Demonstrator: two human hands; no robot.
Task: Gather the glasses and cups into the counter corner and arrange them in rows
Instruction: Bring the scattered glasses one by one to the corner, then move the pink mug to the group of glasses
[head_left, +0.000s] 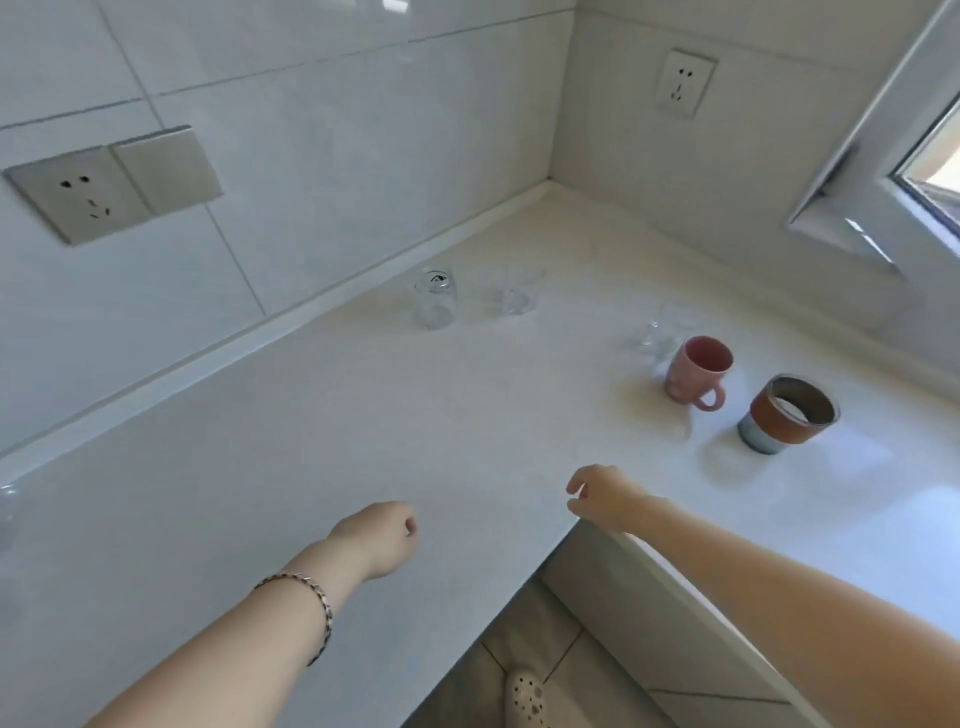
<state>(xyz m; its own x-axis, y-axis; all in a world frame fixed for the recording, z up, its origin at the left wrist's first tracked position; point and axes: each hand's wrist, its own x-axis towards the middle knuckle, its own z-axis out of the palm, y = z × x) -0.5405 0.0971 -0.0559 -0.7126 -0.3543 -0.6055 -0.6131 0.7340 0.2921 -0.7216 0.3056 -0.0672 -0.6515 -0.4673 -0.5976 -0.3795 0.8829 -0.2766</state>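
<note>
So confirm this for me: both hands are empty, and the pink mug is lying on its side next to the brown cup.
One thing is wrong. In the head view the pink mug stands upright, mouth up and handle toward the camera, not on its side. The rest holds: it sits next to the brown cup, and the left hand and right hand are both empty.

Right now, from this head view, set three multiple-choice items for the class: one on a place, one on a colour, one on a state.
1. Where does the pink mug stand?
A. left of the brown-banded cup
B. in the far corner
C. on the floor

2. What colour is the countertop?
A. black
B. white
C. green

3. What is the right hand holding?
A. a glass
B. the mug
C. nothing

Key: 1 A, the cup sits to its right; 2 B, pale surface throughout; 3 C, its fingers curl on nothing.
</note>
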